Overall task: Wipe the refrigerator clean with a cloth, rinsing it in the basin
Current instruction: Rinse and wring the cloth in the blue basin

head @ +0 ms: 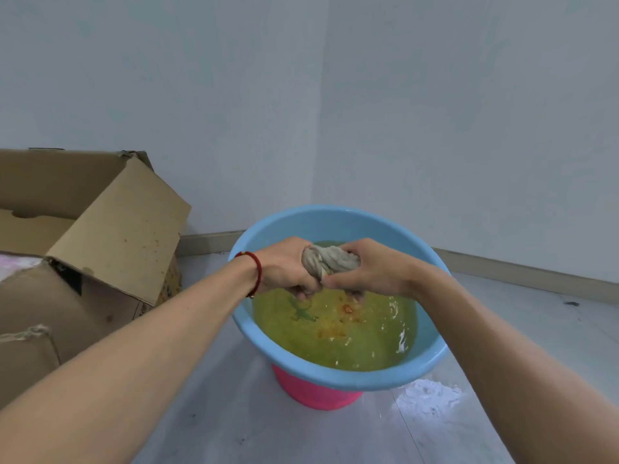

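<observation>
Two bare hands wring a twisted grey cloth (330, 262) above a blue basin (435, 358) of cloudy yellow-green water. The left hand (284, 267), a red cord bracelet (256, 274) at its wrist, has its fingers curled tightly round one end; the right hand (371, 271) clenches the other end. The basin sits on a pink bucket (311, 391) directly below the hands. A cardboard box (110, 229) stands left of the left hand. This looks like the rinsing step; next the squeezed cloth likely goes to the refrigerator, which is out of view.
</observation>
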A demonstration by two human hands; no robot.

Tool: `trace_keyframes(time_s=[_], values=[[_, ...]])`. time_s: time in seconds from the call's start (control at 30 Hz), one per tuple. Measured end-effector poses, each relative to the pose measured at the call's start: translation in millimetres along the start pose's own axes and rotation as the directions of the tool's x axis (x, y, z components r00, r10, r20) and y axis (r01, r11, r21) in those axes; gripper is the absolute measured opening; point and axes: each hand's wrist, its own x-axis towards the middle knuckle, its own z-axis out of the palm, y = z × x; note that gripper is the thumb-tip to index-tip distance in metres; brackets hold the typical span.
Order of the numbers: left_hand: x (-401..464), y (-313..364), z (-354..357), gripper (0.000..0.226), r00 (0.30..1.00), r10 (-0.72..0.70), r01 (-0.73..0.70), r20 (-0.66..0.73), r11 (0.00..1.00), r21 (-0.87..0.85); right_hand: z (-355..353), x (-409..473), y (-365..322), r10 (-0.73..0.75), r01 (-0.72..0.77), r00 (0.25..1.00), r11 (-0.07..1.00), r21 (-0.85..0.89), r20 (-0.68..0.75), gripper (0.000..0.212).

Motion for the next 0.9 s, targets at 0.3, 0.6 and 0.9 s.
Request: trace_keyframes(time_s=[0.3, 0.6, 0.9], values=[[3, 2, 2, 0.019, 0.939, -0.255, 0.278, 0.232, 0.958, -0.068, 12, 4, -8, -0.184, 0.156, 0.983, 0.884, -0.44, -0.022, 0.045], [5, 14, 11, 0.019, 0.718, 0.696, -0.469, 0.015, 0.468, 0.749, 26, -2, 17, -0.007, -0.311, 0.941, 0.371, 0.875, 0.338, 0.088], [20, 18, -6, 0.015, 0.957, 0.268, -0.178, 0.113, 0.232, 0.956, 37, 14, 4, 0.152, -0.152, 0.988, 0.988, 0.005, -0.008, 0.016]])
